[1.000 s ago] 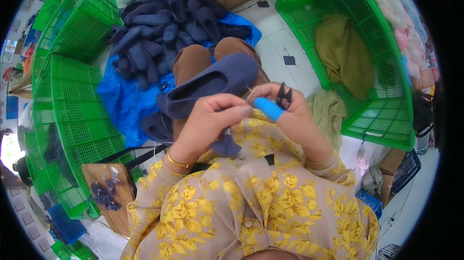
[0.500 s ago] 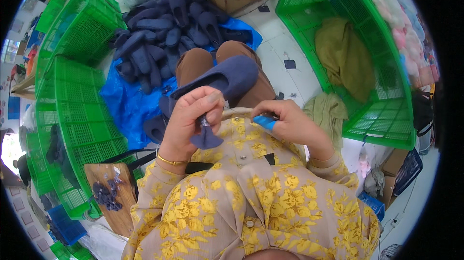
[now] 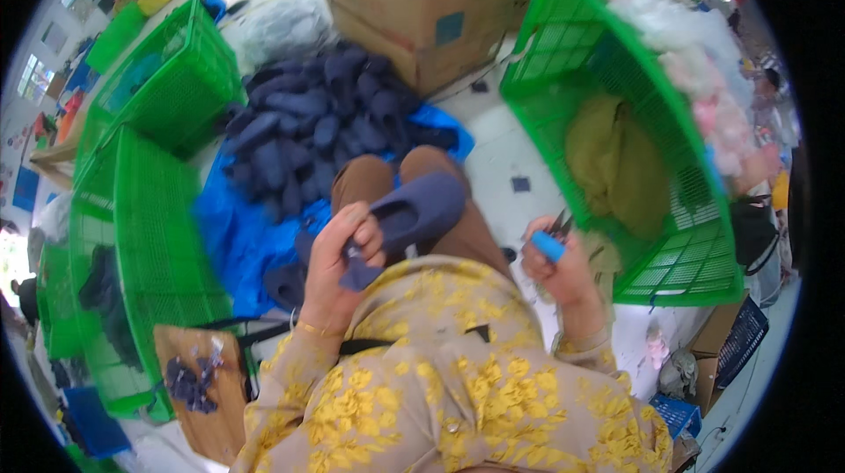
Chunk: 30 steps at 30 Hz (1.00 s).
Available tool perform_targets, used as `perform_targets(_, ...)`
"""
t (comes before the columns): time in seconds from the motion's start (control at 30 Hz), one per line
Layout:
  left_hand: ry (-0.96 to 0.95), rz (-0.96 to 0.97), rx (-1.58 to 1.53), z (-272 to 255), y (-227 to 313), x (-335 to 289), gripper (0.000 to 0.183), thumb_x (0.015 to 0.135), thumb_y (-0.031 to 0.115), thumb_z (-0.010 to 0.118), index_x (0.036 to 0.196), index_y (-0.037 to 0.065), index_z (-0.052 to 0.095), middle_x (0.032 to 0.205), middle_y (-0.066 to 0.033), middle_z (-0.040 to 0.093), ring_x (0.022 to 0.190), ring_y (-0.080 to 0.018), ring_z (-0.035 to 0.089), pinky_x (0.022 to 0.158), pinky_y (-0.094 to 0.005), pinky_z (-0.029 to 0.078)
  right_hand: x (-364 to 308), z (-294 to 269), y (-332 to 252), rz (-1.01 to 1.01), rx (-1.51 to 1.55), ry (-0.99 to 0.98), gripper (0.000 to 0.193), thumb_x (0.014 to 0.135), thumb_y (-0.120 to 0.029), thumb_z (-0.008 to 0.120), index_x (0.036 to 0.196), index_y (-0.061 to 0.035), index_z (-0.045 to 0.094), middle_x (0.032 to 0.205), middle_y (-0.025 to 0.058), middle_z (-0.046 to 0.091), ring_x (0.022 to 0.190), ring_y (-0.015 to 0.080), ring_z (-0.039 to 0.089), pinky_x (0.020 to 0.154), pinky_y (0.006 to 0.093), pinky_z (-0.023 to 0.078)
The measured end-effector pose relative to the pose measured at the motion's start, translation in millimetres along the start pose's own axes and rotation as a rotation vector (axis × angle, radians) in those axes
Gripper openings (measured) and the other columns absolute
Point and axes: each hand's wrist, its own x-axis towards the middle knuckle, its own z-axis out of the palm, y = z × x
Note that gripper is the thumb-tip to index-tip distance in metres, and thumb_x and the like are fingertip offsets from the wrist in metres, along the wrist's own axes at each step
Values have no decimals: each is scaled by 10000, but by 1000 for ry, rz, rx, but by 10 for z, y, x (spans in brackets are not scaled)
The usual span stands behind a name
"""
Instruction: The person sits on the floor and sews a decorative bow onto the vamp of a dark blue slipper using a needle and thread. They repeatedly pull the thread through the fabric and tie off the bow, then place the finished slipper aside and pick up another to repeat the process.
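Observation:
My left hand point(image 3: 345, 240) is closed in a fist over the lap, at the heel end of a navy slipper point(image 3: 427, 205). The slipper's rounded toe points right across my brown-trousered knees. Below the fist a navy fabric flap point(image 3: 359, 276) sticks out; I cannot tell whether it belongs to the slipper. My right hand point(image 3: 563, 266), held out to the right, grips small dark-bladed snips point(image 3: 561, 225) pointing up. A bright blue sleeve or wrap point(image 3: 547, 246) shows at its thumb. Beyond the knees, several navy slippers point(image 3: 308, 121) lie heaped on a blue sheet point(image 3: 238, 249).
Green crates point(image 3: 163, 244) line the left side. Another green crate point(image 3: 528, 112) at right holds olive cloth point(image 3: 616, 165). Cardboard boxes point(image 3: 414, 15) stand at the back. Navy scraps point(image 3: 192, 385) lie on a wooden board point(image 3: 220, 420) by my left elbow.
My right hand has moved from close beside the left hand out to the right, and the snips' blades now show. The left hand still grips at the slipper. The view has tilted upward.

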Motion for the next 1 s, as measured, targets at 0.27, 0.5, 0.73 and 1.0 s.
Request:
perform_targets(0.27, 185, 232, 335, -112, -61, -19, 83, 971, 161, 549, 959, 79, 549, 761, 18, 519, 582, -45, 433, 505, -186, 353, -24, -184, -105, -68, -21, 123, 81, 939, -71, 567, 1016, -57, 589, 680, 1, 505, 505, 51, 350, 464, 223, 268)
perform_targets(0.5, 134, 225, 530, -38, -189, 7, 90, 972, 159, 558, 957, 70, 559, 693, 11, 545, 505, -16, 412, 452, -157, 303, 1, 69, -86, -173, -501, 179, 120, 929, -63, 576, 1042, -91, 607, 847, 12, 643, 626, 31, 483, 530, 198, 362)
perform_targets(0.73, 122, 174, 632, 107, -278, -45, 93, 981, 157, 543, 972, 65, 554, 726, 12, 537, 515, -17, 411, 444, -163, 304, 34, 660, 128, -237, -889, -165, 283, 912, -155, 626, 1179, -107, 547, 880, 10, 614, 734, 96, 584, 629, 251, 460)
perform_targets(1.0, 70, 96, 660, 149, -393, -84, 94, 997, 167, 500, 990, 78, 529, 789, 18, 505, 536, -30, 403, 452, -177, 325, 51, 831, 348, -596, -1417, -321, 520, 736, -67, 646, 1233, -108, 499, 975, 101, 572, 726, 342, 614, 567, 410, 496)
